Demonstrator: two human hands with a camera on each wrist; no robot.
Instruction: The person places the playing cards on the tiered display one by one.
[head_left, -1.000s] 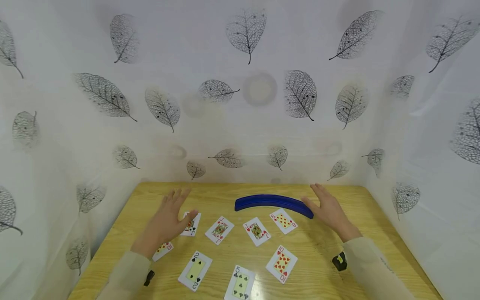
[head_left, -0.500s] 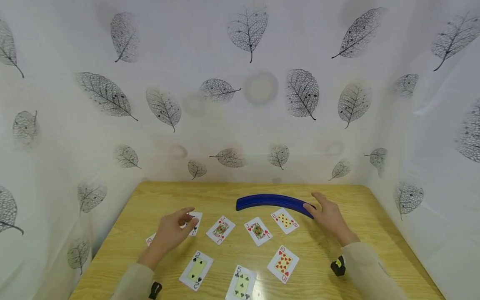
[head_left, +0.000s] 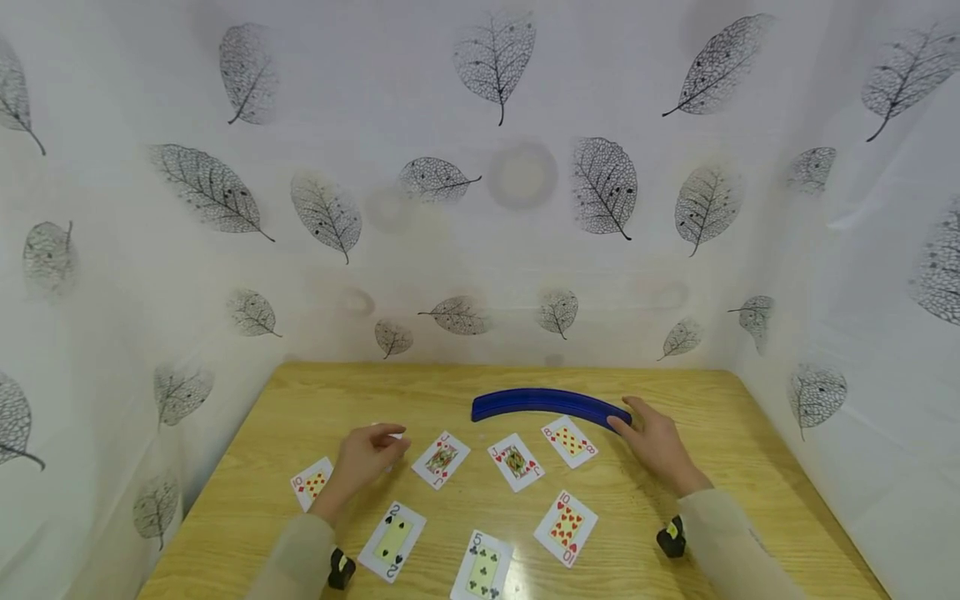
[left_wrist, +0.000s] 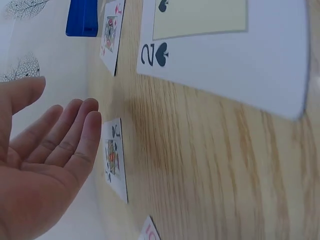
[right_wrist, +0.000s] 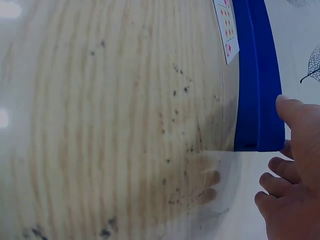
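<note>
Blue holder [head_left: 551,405] end | right hand [head_left: 656,442] touching, loose | left hand [head_left: 365,457] over jack [left_wrist: 114,157], relaxed

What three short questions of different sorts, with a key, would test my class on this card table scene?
1. True or false: the right hand touches the end of the curved blue plastic card holder.
2. How many face-up playing cards on the light wooden table show a ten? A) one B) two C) three
3. Fill in: the black two of spades card lies nearest the person's ____ sleeve.

Key
1. True: its fingers meet the holder's right end.
2. B: one ten card beside the left hand, and the ten of hearts card.
3. Left.
</note>
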